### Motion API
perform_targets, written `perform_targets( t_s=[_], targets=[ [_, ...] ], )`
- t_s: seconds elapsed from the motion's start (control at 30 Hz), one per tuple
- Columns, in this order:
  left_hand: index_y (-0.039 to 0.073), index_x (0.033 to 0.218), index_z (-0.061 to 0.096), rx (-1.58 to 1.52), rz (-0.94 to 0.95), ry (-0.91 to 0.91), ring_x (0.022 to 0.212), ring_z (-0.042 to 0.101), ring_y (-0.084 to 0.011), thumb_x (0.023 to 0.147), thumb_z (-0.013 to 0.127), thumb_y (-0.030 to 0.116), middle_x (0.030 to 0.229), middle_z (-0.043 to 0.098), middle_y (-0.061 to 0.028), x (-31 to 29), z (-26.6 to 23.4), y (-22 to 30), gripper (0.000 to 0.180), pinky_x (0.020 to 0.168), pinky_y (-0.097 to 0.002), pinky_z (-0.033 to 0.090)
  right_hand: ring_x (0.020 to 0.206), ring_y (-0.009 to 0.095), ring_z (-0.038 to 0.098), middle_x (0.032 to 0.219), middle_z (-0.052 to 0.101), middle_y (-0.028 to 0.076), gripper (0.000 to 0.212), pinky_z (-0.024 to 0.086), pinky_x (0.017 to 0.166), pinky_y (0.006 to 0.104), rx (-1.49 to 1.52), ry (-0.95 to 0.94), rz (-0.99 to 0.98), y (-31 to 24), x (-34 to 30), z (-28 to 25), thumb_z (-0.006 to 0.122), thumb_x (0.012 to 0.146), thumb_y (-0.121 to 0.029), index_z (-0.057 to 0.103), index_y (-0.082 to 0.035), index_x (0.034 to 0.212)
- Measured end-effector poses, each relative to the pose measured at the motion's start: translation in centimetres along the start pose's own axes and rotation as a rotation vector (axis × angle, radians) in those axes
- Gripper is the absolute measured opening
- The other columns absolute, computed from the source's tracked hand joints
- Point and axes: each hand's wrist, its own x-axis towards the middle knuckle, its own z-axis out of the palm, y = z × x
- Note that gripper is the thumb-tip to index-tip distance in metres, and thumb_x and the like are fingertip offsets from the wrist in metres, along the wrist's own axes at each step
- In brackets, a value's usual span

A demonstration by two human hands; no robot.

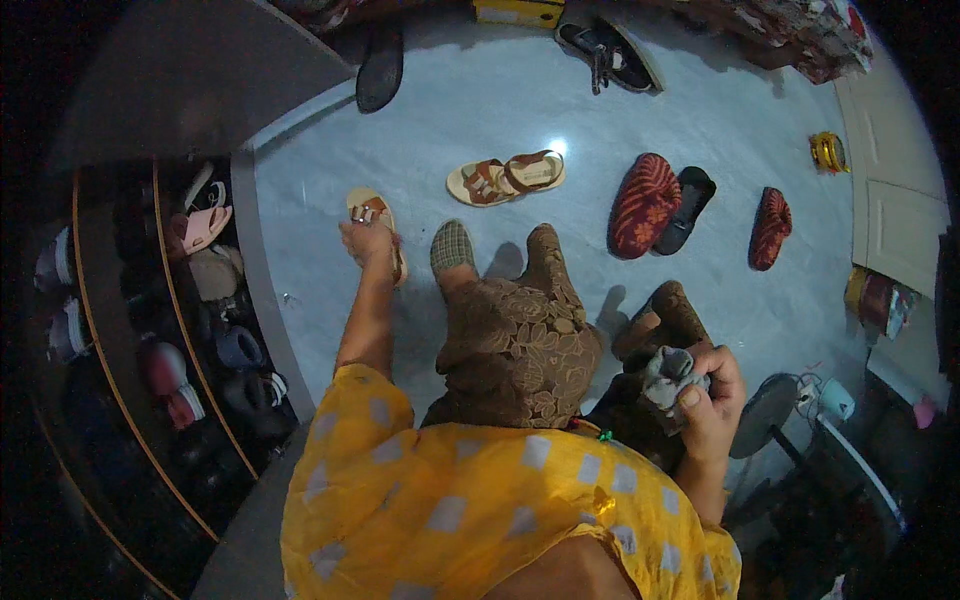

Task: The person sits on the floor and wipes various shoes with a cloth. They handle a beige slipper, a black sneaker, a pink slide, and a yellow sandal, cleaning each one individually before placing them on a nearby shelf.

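My left hand (pixel 368 242) reaches down to the floor at the left, its fingers closed on a tan and brown sandal (pixel 368 205). Part of that sandal is hidden under the hand. Its lookalike, another tan and brown strapped sandal (pixel 488 182), lies on the floor farther right. Over my lap at the right, my right hand (pixel 712 400) pinches a crumpled grey cloth (pixel 667 380) between thumb and fingers. A checked slipper (pixel 454 247) covers one of my feet, close to the left hand.
Left of me stands a shoe rack (pixel 240 165) with several shoes on its shelves. Red patterned slippers (pixel 643 208) and a black shoe (pixel 688 208) lie ahead right. Black sandals (pixel 612 58) and a yellow box (pixel 518 13) are at the back. A dark round seat (pixel 762 418) stands right.
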Motion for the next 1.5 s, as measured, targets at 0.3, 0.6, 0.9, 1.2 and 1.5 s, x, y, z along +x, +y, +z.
perform_targets(
  t_s=[0.3,0.6,0.9,1.2,1.5],
  targets=[
    [-0.002,0.122,0.036,-0.287,0.335,-0.573,0.094,0.056,-0.0215,0.077,0.071,0.013,0.112,0.053,-0.0181,-4.7,12.2,2.0,0.059,0.071,-0.0329,0.05,0.08,0.014,0.049,0.086,0.053,0.004,0.027,0.039,0.075,0.0262,0.028,-0.089,0.009,-0.7,0.4,0.4,0.071,0.073,-0.019,0.049,-0.005,0.08],
    [0.003,0.096,0.057,-0.544,-0.164,-0.833,0.06,0.061,-0.0163,0.081,0.067,0.015,0.078,0.063,-0.0074,-6.3,11.8,6.1,0.022,0.041,-0.0296,0.043,0.079,0.013,0.047,0.085,0.052,0.003,0.024,0.039,0.075,0.0266,0.019,-0.04,-0.014,-0.7,-0.3,-0.4,0.069,0.074,-0.016,0.049,-0.005,0.081],
    [0.005,0.097,0.06,-0.726,0.315,-1.094,0.068,0.056,-0.0103,0.083,0.063,0.017,0.081,0.062,-0.0004,-14.6,-1.3,16.4,0.019,0.062,-0.0251,0.043,0.081,0.009,0.048,0.088,0.054,0.001,0.02,0.041,0.074,0.024,0.104,0.088,-0.069,-0.6,-1.4,-2.1,0.066,0.078,-0.015,0.052,-0.006,0.089],
    [0.001,0.107,0.06,-0.643,0.895,-1.39,0.074,0.058,-0.0074,0.079,0.065,0.018,0.089,0.065,-0.0022,-26.1,-17.0,26.0,0.033,0.067,-0.0216,0.045,0.077,0.007,0.053,0.091,0.058,0.001,0.015,0.044,0.069,0.0219,0.532,0.295,-0.214,0.4,-2.3,-4.8,0.056,0.09,-0.015,0.054,-0.005,0.101],
    [-0.001,0.107,0.06,-0.445,1.173,-1.459,0.071,0.059,-0.009,0.08,0.065,0.01,0.083,0.064,-0.0022,-38.1,-22.7,25.5,0.03,0.064,-0.0222,0.046,0.089,0.013,0.057,0.099,0.06,0.007,0.045,0.047,0.078,0.0276,0.369,0.011,-0.269,0.9,-4.4,-2.6,0.068,0.079,-0.017,0.047,0.0,0.115]
  ],
)
